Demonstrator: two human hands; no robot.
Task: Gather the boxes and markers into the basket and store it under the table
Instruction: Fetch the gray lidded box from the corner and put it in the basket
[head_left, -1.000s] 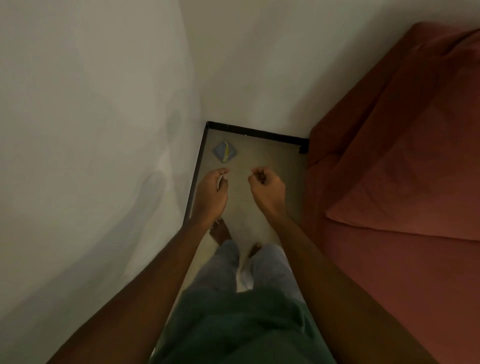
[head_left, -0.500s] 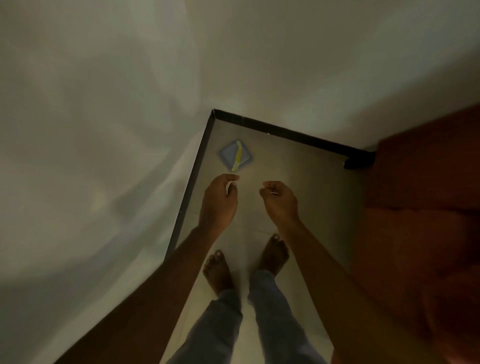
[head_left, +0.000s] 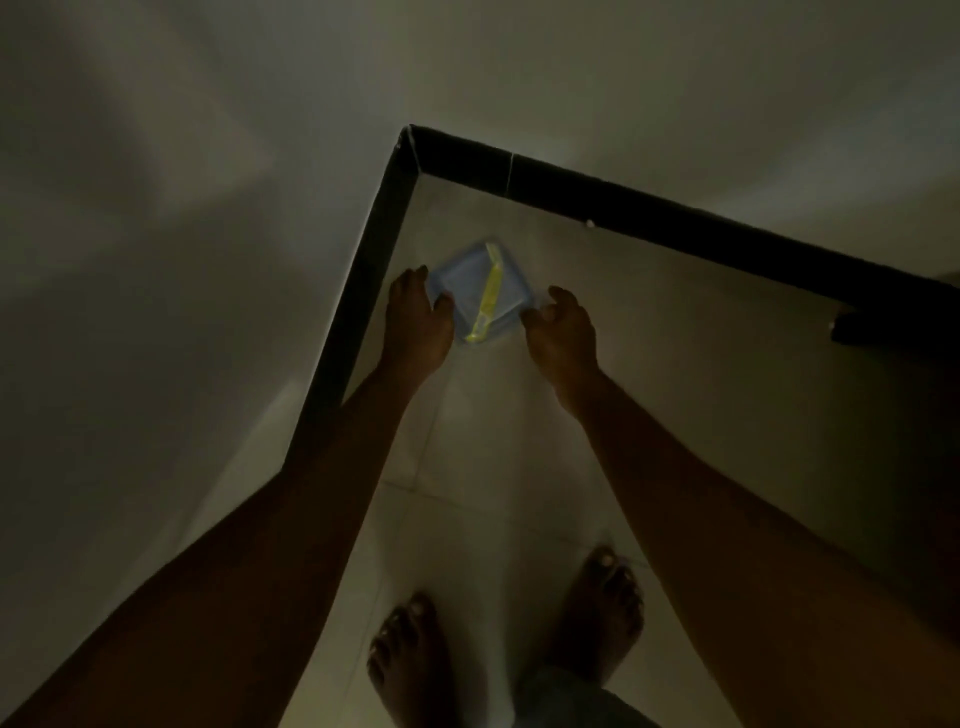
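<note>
While the light is dim, a pale blue square basket (head_left: 475, 291) shows on the tiled floor (head_left: 649, 364), just inside the corner of the dark skirting (head_left: 363, 291); a yellow strip (head_left: 488, 296) lies across it; the left hand (head_left: 415, 322) sits at the basket's left edge, fingers spread and not clasped; the right hand (head_left: 563, 332) sits at its right edge, fingers curled but loose; whether either touches the basket I cannot tell; two bare feet (head_left: 410, 660) stand well back from the basket.
</note>
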